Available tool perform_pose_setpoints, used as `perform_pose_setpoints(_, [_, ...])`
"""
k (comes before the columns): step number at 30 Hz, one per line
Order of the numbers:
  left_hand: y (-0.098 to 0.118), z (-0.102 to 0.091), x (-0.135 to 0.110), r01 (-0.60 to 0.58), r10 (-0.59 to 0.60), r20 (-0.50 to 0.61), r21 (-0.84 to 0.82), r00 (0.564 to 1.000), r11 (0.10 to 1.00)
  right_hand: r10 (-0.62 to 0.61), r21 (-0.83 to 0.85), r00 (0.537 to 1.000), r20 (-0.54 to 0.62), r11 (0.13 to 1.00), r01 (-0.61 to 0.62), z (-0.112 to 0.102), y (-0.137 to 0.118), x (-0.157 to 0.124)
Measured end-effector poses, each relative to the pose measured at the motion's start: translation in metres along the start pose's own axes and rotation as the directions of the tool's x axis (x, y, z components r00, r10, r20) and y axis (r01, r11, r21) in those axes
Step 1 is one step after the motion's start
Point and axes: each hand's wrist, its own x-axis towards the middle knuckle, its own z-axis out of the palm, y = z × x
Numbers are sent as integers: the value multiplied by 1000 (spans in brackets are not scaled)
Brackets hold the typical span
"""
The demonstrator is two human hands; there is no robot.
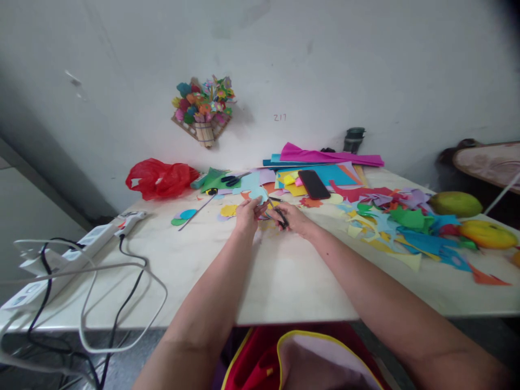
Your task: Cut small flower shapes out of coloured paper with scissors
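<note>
Near the middle of the white table [195, 271], my left hand [248, 215] pinches a light blue paper piece [258, 193] with a rounded edge. My right hand [293, 218] is closed on black-handled scissors [281, 218], their blades pointing up and left close to the paper. Whether the blades touch it I cannot tell. A yellow scalloped paper shape [229, 210] lies just left of my left hand. Beyond my right hand lies an orange-red paper flower [311, 202]. Blue and green paper circles [188, 214] rest farther left beside a thin dark strip.
Paper scraps [390, 227] cover the right side near yellow-green fruit [455, 204]. A phone [314, 184] lies on coloured sheets. Second scissors [232, 180] and a red plastic bag [158, 179] sit at the back left. Power strips [87, 241] with loose cables occupy the left edge.
</note>
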Motion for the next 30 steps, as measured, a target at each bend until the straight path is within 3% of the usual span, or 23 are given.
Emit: perform_pose_setpoints(30, [7, -1, -2, 25, -24, -27, 37, 999, 999, -28, 17, 1000, -15, 999, 28, -1, 5, 4])
